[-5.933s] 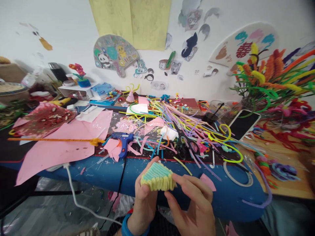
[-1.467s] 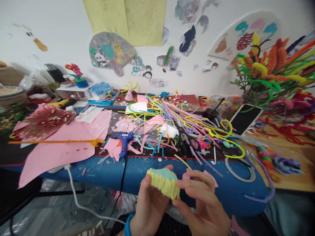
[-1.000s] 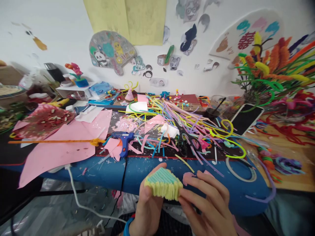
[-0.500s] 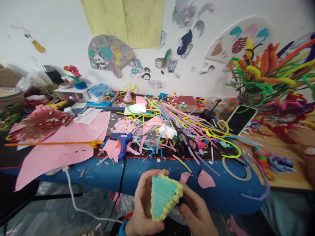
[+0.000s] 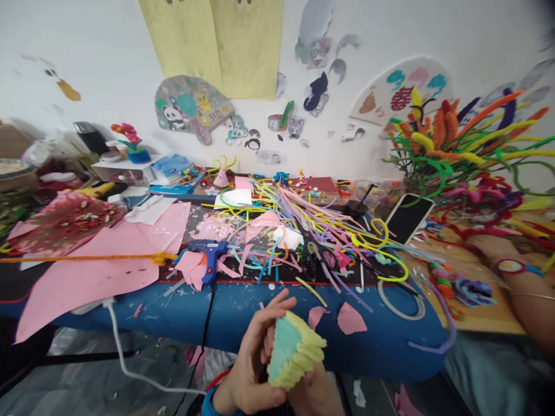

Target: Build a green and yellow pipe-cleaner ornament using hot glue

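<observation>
Near side of glue gun (image 5: 213, 252): left hand (image 5: 248, 370), fingers half-curled, clasps teal-and-yellow wedge (image 5: 297, 351); right hand (image 5: 317, 390) beneath, grip hidden from me.

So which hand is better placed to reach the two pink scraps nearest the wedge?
Probably the right hand: it's on the side of the pink scraps; the left hand grips the wedge. Right-hand grip unclear.

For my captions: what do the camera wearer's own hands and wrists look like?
No gloves show. The left hand has a blue wristband, with a strip of red beside it. The right hand is partly hidden; nothing worn shows on it.
</observation>
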Action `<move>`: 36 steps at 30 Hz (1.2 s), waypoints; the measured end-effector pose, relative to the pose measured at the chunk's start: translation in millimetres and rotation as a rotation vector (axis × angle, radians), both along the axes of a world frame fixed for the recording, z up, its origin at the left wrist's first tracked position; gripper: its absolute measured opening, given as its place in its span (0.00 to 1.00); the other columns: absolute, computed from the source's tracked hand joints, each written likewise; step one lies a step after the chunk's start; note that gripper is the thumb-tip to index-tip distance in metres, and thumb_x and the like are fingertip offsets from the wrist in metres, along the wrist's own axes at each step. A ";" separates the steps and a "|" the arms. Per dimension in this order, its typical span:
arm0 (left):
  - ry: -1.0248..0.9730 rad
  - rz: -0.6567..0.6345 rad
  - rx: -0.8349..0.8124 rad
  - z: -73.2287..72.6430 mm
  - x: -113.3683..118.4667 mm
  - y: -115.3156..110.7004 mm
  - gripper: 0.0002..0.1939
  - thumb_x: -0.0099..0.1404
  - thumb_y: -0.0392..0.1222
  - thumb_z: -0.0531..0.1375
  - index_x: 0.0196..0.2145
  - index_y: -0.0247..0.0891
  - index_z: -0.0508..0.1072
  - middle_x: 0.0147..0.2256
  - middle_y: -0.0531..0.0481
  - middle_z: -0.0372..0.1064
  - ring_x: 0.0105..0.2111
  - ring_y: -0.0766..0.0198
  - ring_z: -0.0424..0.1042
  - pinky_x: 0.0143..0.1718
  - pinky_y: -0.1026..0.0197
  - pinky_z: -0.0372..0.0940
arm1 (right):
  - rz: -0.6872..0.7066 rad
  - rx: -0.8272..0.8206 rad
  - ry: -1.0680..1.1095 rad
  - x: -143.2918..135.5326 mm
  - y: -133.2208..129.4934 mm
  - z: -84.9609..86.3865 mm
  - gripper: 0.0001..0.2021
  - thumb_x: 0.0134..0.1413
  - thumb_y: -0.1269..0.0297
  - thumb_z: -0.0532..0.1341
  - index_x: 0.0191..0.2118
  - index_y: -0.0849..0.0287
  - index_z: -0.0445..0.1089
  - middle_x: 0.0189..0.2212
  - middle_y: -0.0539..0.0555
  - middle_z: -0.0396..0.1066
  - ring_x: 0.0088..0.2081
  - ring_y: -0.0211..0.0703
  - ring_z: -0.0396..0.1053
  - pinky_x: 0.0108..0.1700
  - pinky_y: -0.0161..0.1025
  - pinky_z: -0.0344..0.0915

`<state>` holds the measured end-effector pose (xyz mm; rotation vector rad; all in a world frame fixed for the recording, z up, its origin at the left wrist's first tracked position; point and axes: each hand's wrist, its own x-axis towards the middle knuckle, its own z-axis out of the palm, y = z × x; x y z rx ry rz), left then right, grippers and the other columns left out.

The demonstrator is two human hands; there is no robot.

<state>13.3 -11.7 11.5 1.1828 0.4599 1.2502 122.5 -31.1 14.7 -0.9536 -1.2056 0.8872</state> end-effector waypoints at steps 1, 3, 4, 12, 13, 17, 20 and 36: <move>0.029 -0.007 0.039 2.3 -0.4 0.9 0.36 0.51 0.53 0.70 0.56 0.40 0.71 0.60 0.34 0.63 0.67 0.35 0.44 0.64 0.36 0.39 | 0.025 -0.026 0.038 2.4 -0.2 1.5 0.28 0.53 0.32 0.51 0.40 0.52 0.72 0.21 0.52 0.68 0.25 0.48 0.70 0.32 0.45 0.74; 0.085 -0.018 0.083 8.4 -1.8 1.7 0.32 0.52 0.47 0.69 0.55 0.39 0.72 0.60 0.34 0.64 0.67 0.35 0.46 0.65 0.36 0.37 | 0.109 -0.098 0.175 7.6 -0.7 3.1 0.28 0.51 0.31 0.54 0.38 0.52 0.70 0.23 0.51 0.68 0.25 0.45 0.69 0.28 0.41 0.73; 0.110 -0.018 0.098 11.9 -2.8 1.5 0.31 0.52 0.44 0.69 0.55 0.38 0.73 0.60 0.34 0.64 0.66 0.35 0.48 0.65 0.37 0.38 | 0.134 -0.119 0.227 10.1 -1.0 3.2 0.27 0.49 0.31 0.56 0.37 0.52 0.68 0.24 0.50 0.67 0.25 0.44 0.69 0.27 0.39 0.72; 0.141 0.322 0.330 27.2 -15.2 -7.7 0.26 0.57 0.33 0.66 0.53 0.46 0.75 0.53 0.41 0.73 0.57 0.42 0.66 0.62 0.38 0.51 | 0.034 -0.106 0.384 28.2 -8.1 4.8 0.27 0.47 0.42 0.67 0.49 0.52 0.67 0.31 0.52 0.73 0.26 0.41 0.72 0.25 0.35 0.70; 0.157 0.397 0.394 29.3 -15.9 -8.1 0.24 0.56 0.32 0.67 0.49 0.48 0.78 0.47 0.43 0.77 0.52 0.44 0.70 0.61 0.38 0.53 | 0.030 -0.106 0.364 29.9 -9.7 5.8 0.27 0.48 0.43 0.67 0.50 0.52 0.67 0.33 0.53 0.74 0.28 0.43 0.74 0.28 0.37 0.71; 0.322 0.504 0.596 44.4 -13.7 -6.9 0.25 0.51 0.26 0.69 0.43 0.50 0.81 0.34 0.48 0.80 0.37 0.51 0.76 0.52 0.45 0.63 | -0.028 -0.051 0.328 30.6 -15.7 3.0 0.25 0.51 0.44 0.66 0.50 0.52 0.67 0.35 0.54 0.74 0.31 0.46 0.75 0.34 0.42 0.74; 0.389 0.524 0.737 55.0 -7.9 -4.6 0.25 0.54 0.26 0.68 0.47 0.49 0.79 0.35 0.46 0.80 0.35 0.52 0.76 0.45 0.49 0.67 | -0.079 -0.033 0.366 27.9 -18.6 -5.6 0.25 0.51 0.44 0.66 0.51 0.51 0.67 0.37 0.55 0.74 0.32 0.46 0.75 0.34 0.41 0.73; 0.586 0.307 0.951 78.5 -14.4 13.3 0.07 0.66 0.31 0.60 0.40 0.38 0.74 0.37 0.47 0.70 0.39 0.60 0.69 0.43 0.53 0.65 | -0.063 -0.242 0.634 31.4 -20.4 -4.1 0.29 0.36 0.56 0.77 0.47 0.51 0.70 0.37 0.52 0.74 0.34 0.42 0.72 0.35 0.36 0.71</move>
